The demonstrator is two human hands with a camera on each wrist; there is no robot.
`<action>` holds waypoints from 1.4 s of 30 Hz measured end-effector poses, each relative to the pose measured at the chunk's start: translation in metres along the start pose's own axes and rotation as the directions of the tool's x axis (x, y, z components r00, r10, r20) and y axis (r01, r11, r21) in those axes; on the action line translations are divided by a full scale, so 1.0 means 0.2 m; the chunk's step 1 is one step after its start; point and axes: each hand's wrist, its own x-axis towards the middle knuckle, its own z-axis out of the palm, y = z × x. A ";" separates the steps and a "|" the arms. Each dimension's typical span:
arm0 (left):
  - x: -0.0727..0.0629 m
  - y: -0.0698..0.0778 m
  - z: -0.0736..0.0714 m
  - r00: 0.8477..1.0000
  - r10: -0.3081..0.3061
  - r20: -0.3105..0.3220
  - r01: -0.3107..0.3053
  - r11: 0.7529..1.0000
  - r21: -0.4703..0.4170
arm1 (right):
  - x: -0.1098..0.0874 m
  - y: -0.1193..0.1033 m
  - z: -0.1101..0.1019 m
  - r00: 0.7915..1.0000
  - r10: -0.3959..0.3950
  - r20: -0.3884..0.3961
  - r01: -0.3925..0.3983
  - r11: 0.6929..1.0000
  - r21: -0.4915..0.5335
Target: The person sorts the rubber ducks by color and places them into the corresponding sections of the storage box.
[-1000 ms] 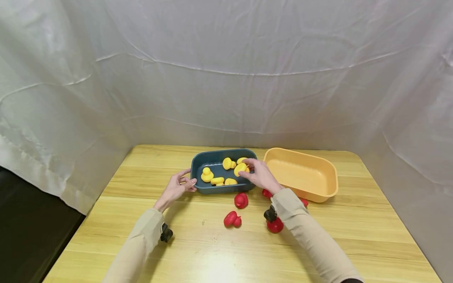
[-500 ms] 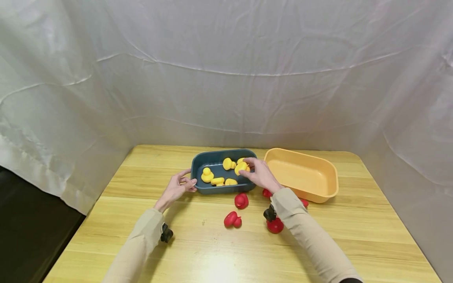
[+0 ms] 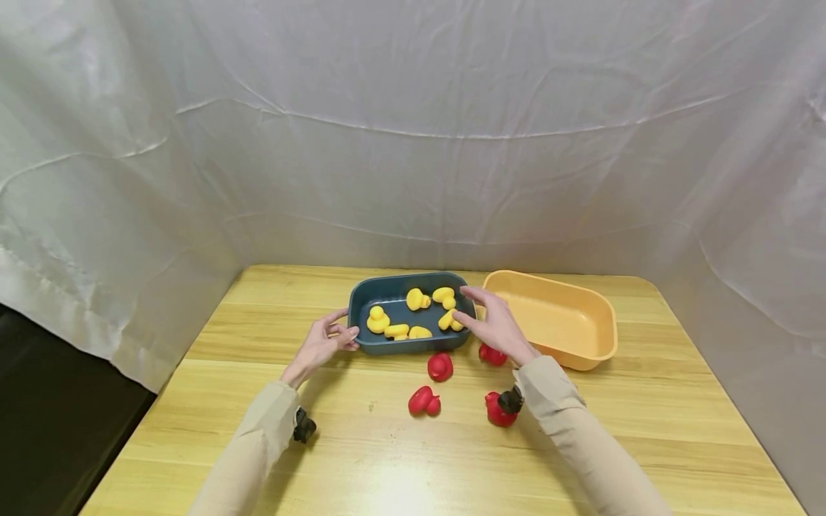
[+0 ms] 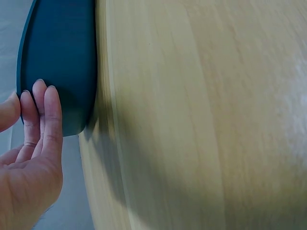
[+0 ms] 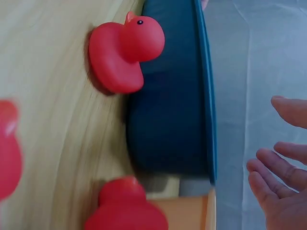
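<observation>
Those yellow ducks [image 3: 378, 322] mid-frame in the blue tray [image 3: 406, 347] look light, squishy and kinda slick, so I'd pinch round the body, while the right hand [image 3: 495, 324] is spread wide holding nothing and the left hand [image 3: 320, 344] touches the tray's left end with near-straight fingers.

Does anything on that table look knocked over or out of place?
Nothing looks broken or spilled. Several yellow ducks in the blue bin lie tipped over, though one at left sits upright. The orange bin stands askew to the back edge of the table, and red ducks are loose outside both bins.
</observation>
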 end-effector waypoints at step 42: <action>-0.10 -0.01 0.07 0.977 0.070 -0.201 -0.046 0.991 0.125 | -0.54 0.59 -0.57 0.781 0.415 -0.467 -0.385 0.908 0.162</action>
